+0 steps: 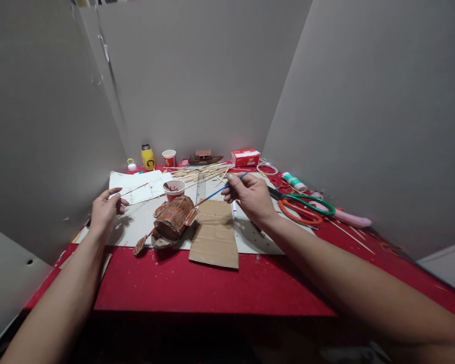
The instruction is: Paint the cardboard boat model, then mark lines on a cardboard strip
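- Grey panels [212, 81] box in a red table [212, 288], and it's busy out there!
- Far left, the left hand [104, 210] pinches a thin stick [136, 189] by its end; a loose grip could let it dip onto the paper [117, 179] and, if it's wet, smear it.
- Next, a yellow flask [147, 158], upright at the back; its contents don't show.
- Just right of that, the far cup [169, 160], inside too hidden to call.
- Closer in, the near cup [176, 195] carries brown stuff, paint perhaps; one knock from either wrist could tip it.
- Right in front sits the brown model [174, 217], at the board's near edge, between the hands; a careless nudge could snap its side pieces.
- Brush [216, 193] slanting in, tip beside the model, contact impossible to tell! A slip could streak it or the cardboard [215, 235].
- Gripping that brush: the right hand [250, 194], thumb and fingers pinched round the blue handle.
- Behind it, a red box [245, 158], contents unseen.
- Far right, scissors [303, 205] lie near the forearm, easily snagged on a sweep.
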### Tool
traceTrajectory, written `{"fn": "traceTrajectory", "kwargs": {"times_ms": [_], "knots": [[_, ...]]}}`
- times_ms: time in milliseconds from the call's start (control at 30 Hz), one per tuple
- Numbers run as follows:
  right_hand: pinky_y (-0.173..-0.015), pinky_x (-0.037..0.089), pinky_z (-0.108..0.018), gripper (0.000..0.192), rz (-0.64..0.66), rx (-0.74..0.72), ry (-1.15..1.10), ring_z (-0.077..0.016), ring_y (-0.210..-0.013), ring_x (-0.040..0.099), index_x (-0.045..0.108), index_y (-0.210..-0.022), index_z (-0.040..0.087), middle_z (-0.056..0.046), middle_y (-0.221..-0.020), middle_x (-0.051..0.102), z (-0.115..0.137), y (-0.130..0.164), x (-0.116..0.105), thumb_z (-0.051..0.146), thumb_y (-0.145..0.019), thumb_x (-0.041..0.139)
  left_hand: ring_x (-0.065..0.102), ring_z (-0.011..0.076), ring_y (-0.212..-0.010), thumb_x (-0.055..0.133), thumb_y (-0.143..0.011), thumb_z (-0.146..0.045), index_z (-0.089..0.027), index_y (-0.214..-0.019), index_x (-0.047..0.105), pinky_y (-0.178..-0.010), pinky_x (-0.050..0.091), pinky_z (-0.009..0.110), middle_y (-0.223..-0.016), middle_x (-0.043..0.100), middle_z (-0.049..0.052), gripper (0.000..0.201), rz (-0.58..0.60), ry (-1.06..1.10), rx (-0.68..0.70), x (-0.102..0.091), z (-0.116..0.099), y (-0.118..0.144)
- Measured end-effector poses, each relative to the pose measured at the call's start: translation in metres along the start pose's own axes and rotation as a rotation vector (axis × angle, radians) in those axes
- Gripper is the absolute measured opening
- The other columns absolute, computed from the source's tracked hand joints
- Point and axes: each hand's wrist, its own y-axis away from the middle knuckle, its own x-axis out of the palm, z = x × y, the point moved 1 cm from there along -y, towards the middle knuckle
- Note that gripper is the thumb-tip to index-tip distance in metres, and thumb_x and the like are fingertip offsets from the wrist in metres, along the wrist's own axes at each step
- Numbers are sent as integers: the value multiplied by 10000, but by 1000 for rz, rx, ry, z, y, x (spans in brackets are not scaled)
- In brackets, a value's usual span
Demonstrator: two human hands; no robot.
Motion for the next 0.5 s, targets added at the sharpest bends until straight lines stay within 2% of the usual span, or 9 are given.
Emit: {"fn": "traceTrajectory", "kwargs": {"times_ms": [167,367,500], "knots": [[-431,530,-234,477,76,-2,29,-116,-435,618,626,-698,178,-11,-567,690,4,7,5,631,-679,773,471,89,-393,641,-665,-268,-133,-1005,622,-408,353,189,-559,632,-19,366,-5,-10,-8,0,0,-1],[-434,512,-211,469,-4,-52,31,-97,-442,605,611,-702,187,0,-566,683,6,-2,-5,628,-687,770,476,92,-407,645,-668,-269,-132,-1012,628,-418,363,193,-564,633,-14,371,-3,-15,2,0,1,-1],[-427,523,-230,479,56,-26,28,-111,-431,609,622,-700,178,-15,-568,689,5,1,-1,634,-685,768,476,95,-404,645,-662,-272,-134,-998,626,-416,360,198,-563,633,-15,364,-7,-15,3,0,0,0]]}}
